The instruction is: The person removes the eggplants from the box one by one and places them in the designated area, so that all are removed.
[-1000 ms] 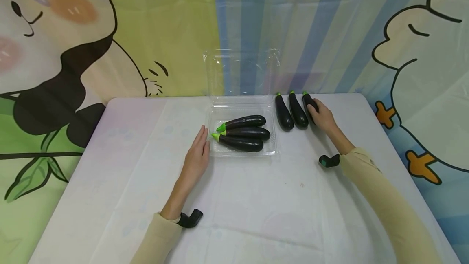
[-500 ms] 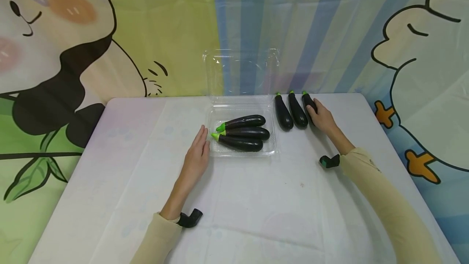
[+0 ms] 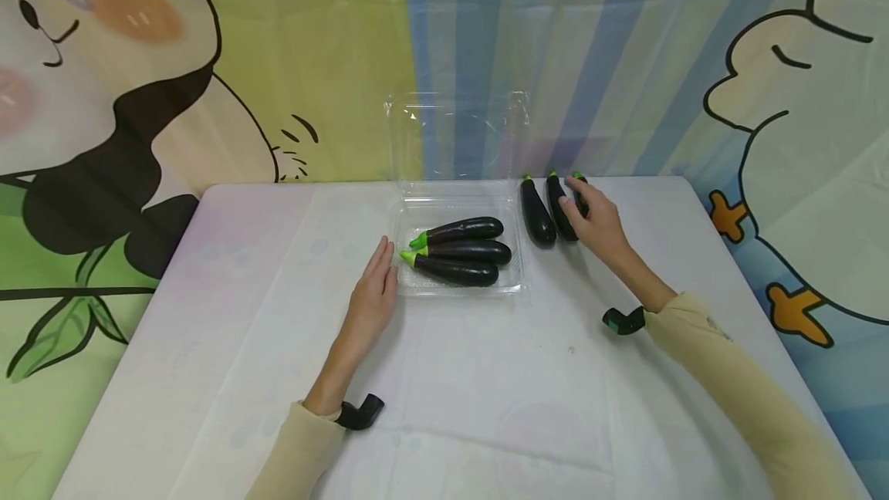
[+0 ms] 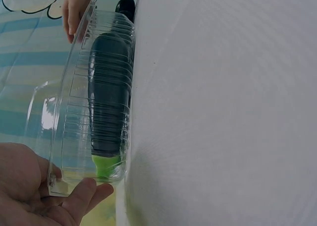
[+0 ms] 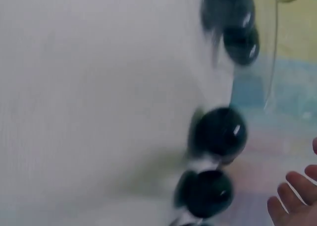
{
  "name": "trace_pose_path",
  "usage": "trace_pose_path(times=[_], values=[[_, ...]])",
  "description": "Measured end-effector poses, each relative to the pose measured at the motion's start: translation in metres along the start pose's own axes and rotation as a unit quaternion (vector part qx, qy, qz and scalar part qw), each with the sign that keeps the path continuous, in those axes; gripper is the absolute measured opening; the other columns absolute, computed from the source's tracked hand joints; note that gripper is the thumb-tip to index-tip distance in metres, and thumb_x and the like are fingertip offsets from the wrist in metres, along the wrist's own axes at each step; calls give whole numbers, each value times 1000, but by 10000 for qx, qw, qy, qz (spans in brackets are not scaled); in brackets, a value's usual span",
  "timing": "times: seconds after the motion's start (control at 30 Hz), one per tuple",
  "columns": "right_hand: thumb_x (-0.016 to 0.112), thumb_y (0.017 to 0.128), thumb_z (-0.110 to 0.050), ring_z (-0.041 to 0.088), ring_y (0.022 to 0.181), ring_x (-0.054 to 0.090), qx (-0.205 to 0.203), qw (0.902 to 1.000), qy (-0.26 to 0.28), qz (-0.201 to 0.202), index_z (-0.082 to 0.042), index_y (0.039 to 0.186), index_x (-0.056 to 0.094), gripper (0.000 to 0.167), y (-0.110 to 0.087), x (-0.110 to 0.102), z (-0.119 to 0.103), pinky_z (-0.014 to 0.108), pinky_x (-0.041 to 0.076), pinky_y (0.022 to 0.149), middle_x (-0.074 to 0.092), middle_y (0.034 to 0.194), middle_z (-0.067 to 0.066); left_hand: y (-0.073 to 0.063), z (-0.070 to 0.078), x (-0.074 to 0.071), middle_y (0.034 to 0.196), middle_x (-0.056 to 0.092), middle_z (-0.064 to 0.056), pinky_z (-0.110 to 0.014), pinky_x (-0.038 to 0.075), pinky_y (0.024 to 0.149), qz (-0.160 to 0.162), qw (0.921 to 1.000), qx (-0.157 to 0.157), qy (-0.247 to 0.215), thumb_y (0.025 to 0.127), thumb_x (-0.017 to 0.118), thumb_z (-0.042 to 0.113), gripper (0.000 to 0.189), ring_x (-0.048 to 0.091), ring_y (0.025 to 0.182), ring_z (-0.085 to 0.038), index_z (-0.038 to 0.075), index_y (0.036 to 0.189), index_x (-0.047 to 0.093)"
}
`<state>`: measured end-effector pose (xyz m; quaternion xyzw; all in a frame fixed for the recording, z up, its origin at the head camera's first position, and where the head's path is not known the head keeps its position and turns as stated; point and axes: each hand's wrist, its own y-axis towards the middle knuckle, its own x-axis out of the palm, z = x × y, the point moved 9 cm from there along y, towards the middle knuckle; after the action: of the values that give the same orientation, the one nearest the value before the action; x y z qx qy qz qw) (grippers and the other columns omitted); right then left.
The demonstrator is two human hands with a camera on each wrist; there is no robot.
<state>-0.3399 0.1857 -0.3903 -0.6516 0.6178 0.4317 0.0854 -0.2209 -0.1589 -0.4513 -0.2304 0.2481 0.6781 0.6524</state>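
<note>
Three dark eggplants (image 3: 460, 272) with green stems lie side by side in a clear plastic clamshell box (image 3: 515, 284). Its lid (image 3: 458, 137) stands raised at the back. My left hand (image 3: 370, 307) rests along the box's left side, fingers straight in the head view; in the left wrist view, the fingertips (image 4: 85, 190) are at the box's end. Right of the box lie three more eggplants (image 3: 537, 214) in a row. Over the two rightmost hovers my right hand (image 3: 603, 226), partly hiding them. In the right wrist view its spread fingers (image 5: 291, 198) hold nothing.
A white cloth (image 3: 472, 392) covers the table, whose back edge runs just behind the eggplants. Behind it hangs a printed backdrop (image 3: 333, 60) with cartoon animals and stripes. Each wrist carries a small black camera mount (image 3: 361, 413).
My right hand has let go of the rightmost eggplant and moved slightly left, over the middle one. My left hand and the eggplants in the box have stayed put.
</note>
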Motion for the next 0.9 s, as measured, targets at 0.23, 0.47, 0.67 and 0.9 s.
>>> trace_pose_path(times=[0.23, 0.47, 0.67, 0.9], values=[[63, 93, -7, 34, 117, 60, -954, 9859, 364, -1322, 1, 135, 53, 44, -17, 36, -70, 48, 51, 96, 61, 131, 19, 0, 0, 1, 164, 17, -3, -44, 23, 122, -41, 10000, -9, -3, 105, 37, 19, 50, 20, 150, -21, 5, 153, 27], [60, 96, -13, 33, 124, 56, -1057, 9602, 576, -2521, 0, 136, 53, 43, -34, 72, -100, 50, 50, 100, 58, 137, 17, 0, 0, 1, 164, 18, -3, -44, 23, 122, -45, 10000, -42, 1, 106, 36, 21, 50, 20, 150, -21, 6, 153, 27], [59, 97, -18, 31, 129, 54, -1054, 9438, 675, -3059, -2, 140, 49, 46, -40, 92, -112, 48, 47, 104, 57, 139, 15, 0, -1, 1, 164, 18, -4, -44, 23, 122, -49, 10000, -37, -23, 105, 37, 20, 50, 20, 150, -21, 6, 153, 27], [58, 98, -21, 29, 133, 50, -1086, 9289, 712, -3467, -5, 143, 46, 49, -47, 114, -121, 46, 46, 106, 53, 144, 13, 1, -1, 0, 164, 17, -1, -43, 23, 122, -88, 9999, -78, -60, 105, 37, 19, 51, 19, 151, -21, 6, 153, 27]])
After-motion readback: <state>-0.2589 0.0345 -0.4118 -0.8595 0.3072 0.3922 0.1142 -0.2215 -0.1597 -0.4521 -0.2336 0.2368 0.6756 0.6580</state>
